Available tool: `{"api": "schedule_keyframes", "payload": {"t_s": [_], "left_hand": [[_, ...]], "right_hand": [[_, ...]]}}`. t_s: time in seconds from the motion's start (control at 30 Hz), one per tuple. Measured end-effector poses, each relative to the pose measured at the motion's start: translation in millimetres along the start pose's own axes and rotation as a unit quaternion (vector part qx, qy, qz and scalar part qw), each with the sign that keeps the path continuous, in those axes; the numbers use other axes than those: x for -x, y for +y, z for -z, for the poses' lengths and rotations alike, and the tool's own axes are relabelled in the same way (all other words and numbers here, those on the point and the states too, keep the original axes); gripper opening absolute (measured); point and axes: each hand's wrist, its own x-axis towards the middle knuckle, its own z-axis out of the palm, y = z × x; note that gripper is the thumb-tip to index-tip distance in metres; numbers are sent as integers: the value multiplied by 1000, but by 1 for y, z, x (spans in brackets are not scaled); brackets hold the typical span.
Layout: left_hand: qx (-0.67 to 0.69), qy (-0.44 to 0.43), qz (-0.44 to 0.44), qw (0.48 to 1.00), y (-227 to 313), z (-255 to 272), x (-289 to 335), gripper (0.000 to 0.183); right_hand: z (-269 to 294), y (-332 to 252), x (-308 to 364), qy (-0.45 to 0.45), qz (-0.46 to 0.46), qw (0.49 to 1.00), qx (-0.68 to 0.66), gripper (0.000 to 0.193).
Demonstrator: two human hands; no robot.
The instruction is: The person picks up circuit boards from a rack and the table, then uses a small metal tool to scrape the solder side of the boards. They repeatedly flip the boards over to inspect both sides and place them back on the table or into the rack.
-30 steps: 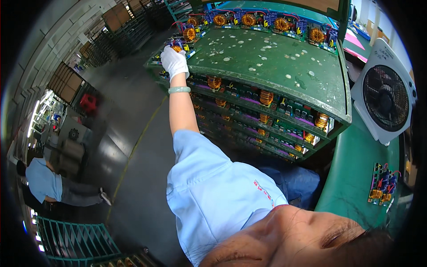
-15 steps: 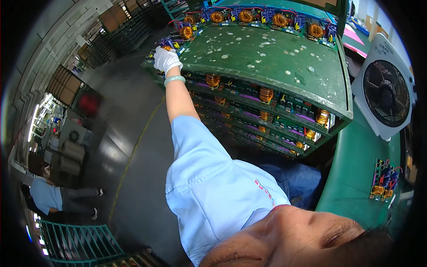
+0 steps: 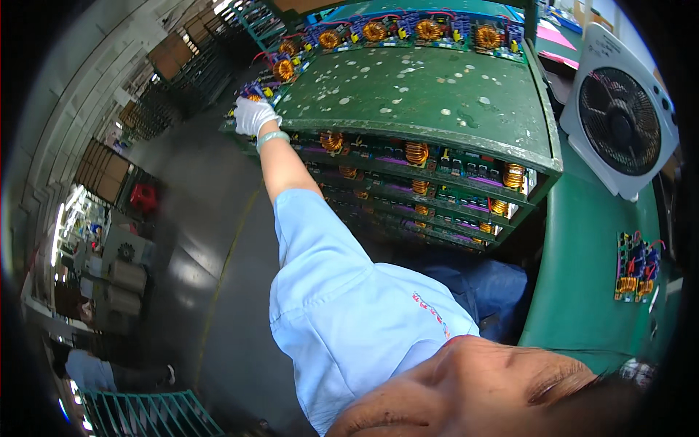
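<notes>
My left hand (image 3: pixel 255 118), in a white glove with a pale green bangle at the wrist, reaches out to the far left corner of a green metal rack (image 3: pixel 437 105). Its fingers curl at a circuit board (image 3: pixel 269 92) with a copper coil and purple and yellow parts. The glove covers part of that board, and the fingertips are partly hidden. Next to it, more boards with copper coils (image 3: pixel 374 31) stand in a row along the rack top's left and far edges. My right hand is out of sight.
Lower shelves hold more coil boards (image 3: pixel 416 153). To the right, a green bench (image 3: pixel 582 240) carries a grey fan (image 3: pixel 619 116) and small boards (image 3: pixel 637 269). Far left are a person (image 3: pixel 91 371), partly hidden, a green slatted rack (image 3: pixel 145 408) and a red object (image 3: pixel 143 197).
The view has shifted, so the rack and fan appear farther left. My left hand stays at the corner board, its wrist slightly turned. The person in the distance is lower in view.
</notes>
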Motion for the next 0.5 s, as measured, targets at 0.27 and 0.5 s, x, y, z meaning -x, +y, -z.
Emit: {"api": "schedule_keyframes", "payload": {"t_s": [0.27, 0.5], "left_hand": [[-72, -36, -62, 995, 1, 34, 24, 50], [144, 219, -179, 948, 57, 66, 49, 64]], "right_hand": [[26, -15, -8, 66, -56, 996, 22, 46], [59, 55, -39, 63, -29, 997, -37, 32]]}}
